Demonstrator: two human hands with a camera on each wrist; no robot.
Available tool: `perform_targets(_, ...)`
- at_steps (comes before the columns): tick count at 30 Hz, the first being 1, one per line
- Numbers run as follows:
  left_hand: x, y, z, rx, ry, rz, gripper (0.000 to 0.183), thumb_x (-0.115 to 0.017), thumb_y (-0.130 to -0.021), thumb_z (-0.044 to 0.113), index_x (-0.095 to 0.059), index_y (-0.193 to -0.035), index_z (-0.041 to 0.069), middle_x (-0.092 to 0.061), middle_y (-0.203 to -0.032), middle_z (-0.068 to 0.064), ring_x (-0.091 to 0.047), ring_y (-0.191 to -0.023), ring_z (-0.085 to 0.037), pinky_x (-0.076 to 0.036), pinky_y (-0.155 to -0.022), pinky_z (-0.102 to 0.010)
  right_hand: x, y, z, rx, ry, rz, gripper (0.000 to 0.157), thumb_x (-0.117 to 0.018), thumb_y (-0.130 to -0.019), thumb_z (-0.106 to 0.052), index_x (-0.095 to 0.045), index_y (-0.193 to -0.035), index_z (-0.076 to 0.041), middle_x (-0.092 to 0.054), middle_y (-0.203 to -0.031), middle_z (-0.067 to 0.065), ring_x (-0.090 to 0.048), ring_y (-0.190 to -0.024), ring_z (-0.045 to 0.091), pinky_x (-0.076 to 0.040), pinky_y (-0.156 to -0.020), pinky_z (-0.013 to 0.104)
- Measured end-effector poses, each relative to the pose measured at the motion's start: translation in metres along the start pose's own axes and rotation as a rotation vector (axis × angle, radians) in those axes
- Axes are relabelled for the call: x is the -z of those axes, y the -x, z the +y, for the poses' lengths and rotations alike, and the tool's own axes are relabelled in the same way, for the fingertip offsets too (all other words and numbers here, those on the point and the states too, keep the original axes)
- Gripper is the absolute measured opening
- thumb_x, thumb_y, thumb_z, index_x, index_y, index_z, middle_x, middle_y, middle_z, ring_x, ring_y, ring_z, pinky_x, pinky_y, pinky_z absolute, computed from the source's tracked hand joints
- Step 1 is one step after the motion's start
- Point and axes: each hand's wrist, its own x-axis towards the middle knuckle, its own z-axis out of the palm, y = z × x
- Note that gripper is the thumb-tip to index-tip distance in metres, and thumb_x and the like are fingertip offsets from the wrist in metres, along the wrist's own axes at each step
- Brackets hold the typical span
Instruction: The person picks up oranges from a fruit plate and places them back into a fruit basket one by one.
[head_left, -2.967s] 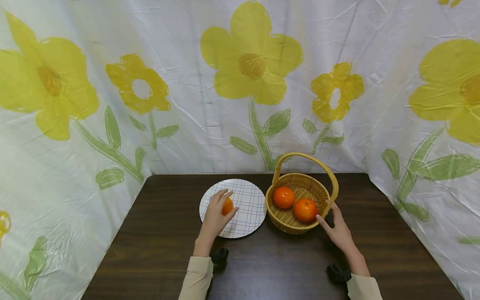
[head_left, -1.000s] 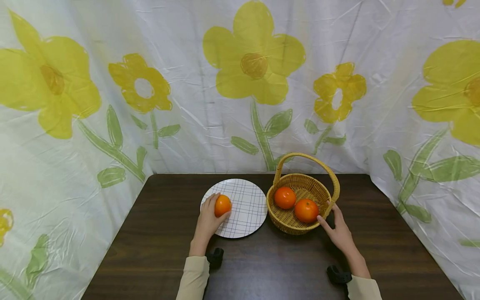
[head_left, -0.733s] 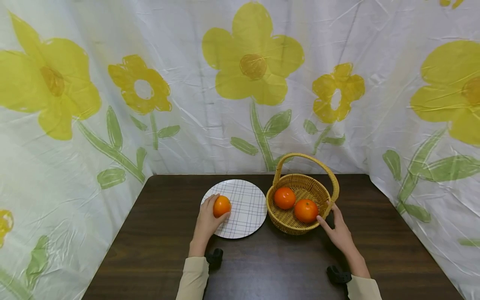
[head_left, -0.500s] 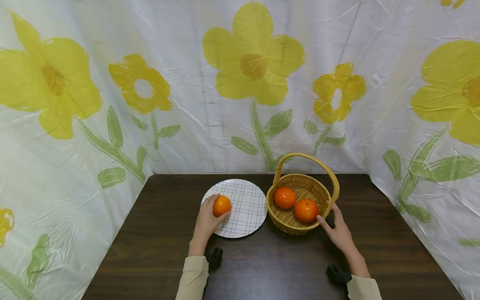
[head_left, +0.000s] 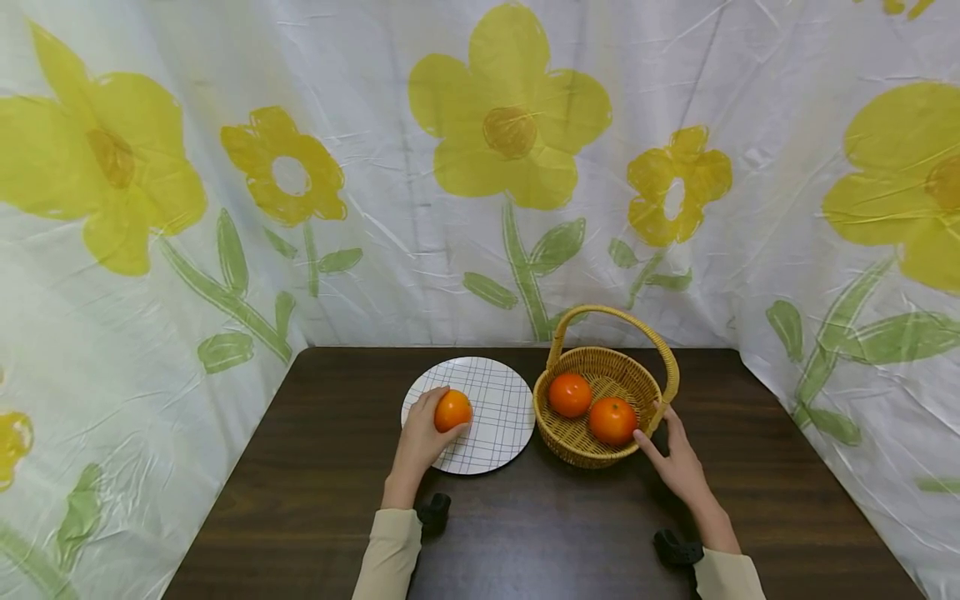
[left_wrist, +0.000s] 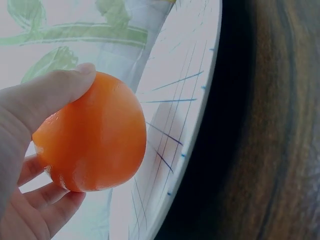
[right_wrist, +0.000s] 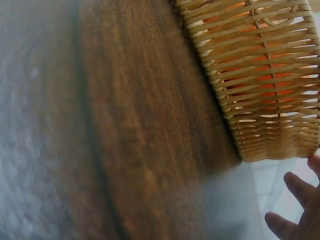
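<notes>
My left hand (head_left: 420, 435) holds a smooth, shiny orange tangerine (head_left: 454, 411) over the left part of a round white plate (head_left: 498, 412) with thin grid lines. In the left wrist view, thumb and fingers curl round the tangerine (left_wrist: 100, 140), and a gap shows between it and the plate (left_wrist: 172, 107). A wicker basket (head_left: 581, 454) with a tall handle stands right of the plate. My right hand (head_left: 681, 467) touches the basket's right rim near the handle's foot. Its visible fingers (right_wrist: 297, 189) are spread and fairly straight in the right wrist view; the thumb is hidden there.
Two more tangerines, one at the left (head_left: 570, 395) and one nearer the front (head_left: 612, 421), lie inside the basket. The dark wooden table (head_left: 547, 533) ends at a white curtain (head_left: 390, 275) printed with yellow flowers.
Three seconds ago my left hand was spread over the tangerine on the plate; by one second ago it held it. Since then hand and tangerine have shifted slightly right. My right hand has stayed put.
</notes>
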Motion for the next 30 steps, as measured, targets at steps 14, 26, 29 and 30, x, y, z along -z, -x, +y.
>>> perform_targets(14, -0.003, -0.006, 0.015, -0.086, 0.039, 0.015, 0.065, -0.08, -0.072, 0.032, -0.052, -0.128, 0.012, -0.051, -0.129, -0.011, -0.05, -0.114, -0.031, -0.046, -0.091, -0.048, 0.0, -0.001, 0.001, -0.005, -0.013, -0.007, 0.071, -0.053, -0.092, -0.04, -0.017, -0.148, -0.016, -0.004, -0.155, 0.015, -0.02, -0.134, 0.048, -0.024, -0.092, 0.071)
perform_targets(26, -0.005, -0.012, 0.029, -0.145, 0.04, 0.01, 0.068, -0.08, -0.071, 0.032, -0.053, -0.129, 0.011, -0.051, -0.13, -0.011, -0.049, -0.114, -0.031, -0.047, -0.089, -0.049, 0.0, -0.002, 0.002, -0.014, -0.006, -0.019, 0.071, -0.053, -0.092, -0.042, -0.017, -0.148, -0.018, -0.005, -0.155, 0.016, -0.02, -0.134, 0.048, -0.023, -0.092, 0.072)
perform_targets(29, -0.006, -0.013, 0.031, -0.162, 0.04, 0.006, 0.068, -0.08, -0.071, 0.034, -0.052, -0.129, 0.012, -0.05, -0.13, -0.01, -0.05, -0.114, -0.031, -0.047, -0.089, -0.048, 0.0, -0.002, 0.002, -0.016, -0.009, -0.016, 0.071, -0.053, -0.092, -0.041, -0.017, -0.148, -0.018, -0.005, -0.155, 0.015, -0.02, -0.134, 0.047, -0.023, -0.093, 0.072)
perform_targets(30, -0.006, -0.014, 0.031, -0.168, 0.04, 0.004, 0.068, -0.08, -0.071, 0.034, -0.052, -0.129, 0.012, -0.05, -0.13, -0.01, -0.05, -0.114, -0.031, -0.047, -0.089, -0.048, 0.0, -0.003, 0.002, -0.016, -0.01, -0.015, 0.071, -0.053, -0.092, -0.041, -0.017, -0.148, -0.018, -0.005, -0.155, 0.015, -0.02, -0.134, 0.047, -0.023, -0.093, 0.072)
